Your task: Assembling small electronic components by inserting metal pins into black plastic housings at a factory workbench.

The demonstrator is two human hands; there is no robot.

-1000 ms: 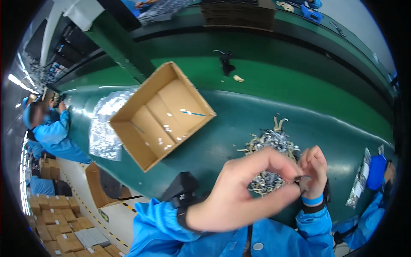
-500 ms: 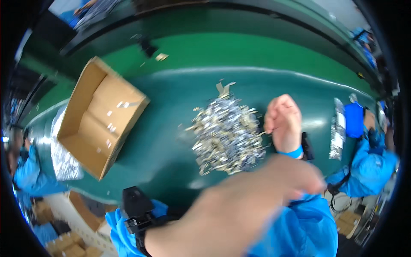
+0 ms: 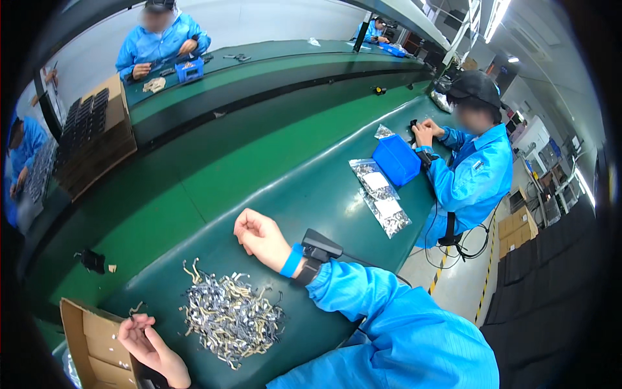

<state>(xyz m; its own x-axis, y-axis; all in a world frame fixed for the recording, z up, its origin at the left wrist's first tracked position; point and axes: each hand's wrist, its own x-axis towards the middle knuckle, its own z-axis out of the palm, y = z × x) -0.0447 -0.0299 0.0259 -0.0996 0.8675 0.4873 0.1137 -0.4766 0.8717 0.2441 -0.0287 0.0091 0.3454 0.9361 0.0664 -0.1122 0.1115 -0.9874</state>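
A heap of small flat ribbon-like strips (image 3: pixel 230 321), silver, dark and yellowish, lies on the green bench top. My left hand (image 3: pixel 152 350) is left of the heap, beside the cardboard box (image 3: pixel 74 334). Its fingers are loosely bent, with the thumb apart. One thin strip (image 3: pixel 135 310) shows right at those fingertips; whether it is still touching them is hard to tell. Beyond the heap, my right hand (image 3: pixel 262 240) rests above the bench with relaxed, half-curled fingers, and nothing shows in it. Its wrist carries a blue band (image 3: pixel 293 260) and a black device (image 3: pixel 322 245).
To the right, a co-worker (image 3: pixel 473 162) in blue handles a small black item near a blue bin (image 3: pixel 396 160). Clear bags of small parts (image 3: pixel 387 214) lie closer. Across the green strip, another person (image 3: pixel 159 42) works. A black object (image 3: pixel 91 260) lies at the left.
My view has swung to the right, bringing co-workers into sight. My left hand, blurred across the front before, is now beside the box. My right hand stays near the heap, fingers still curled.
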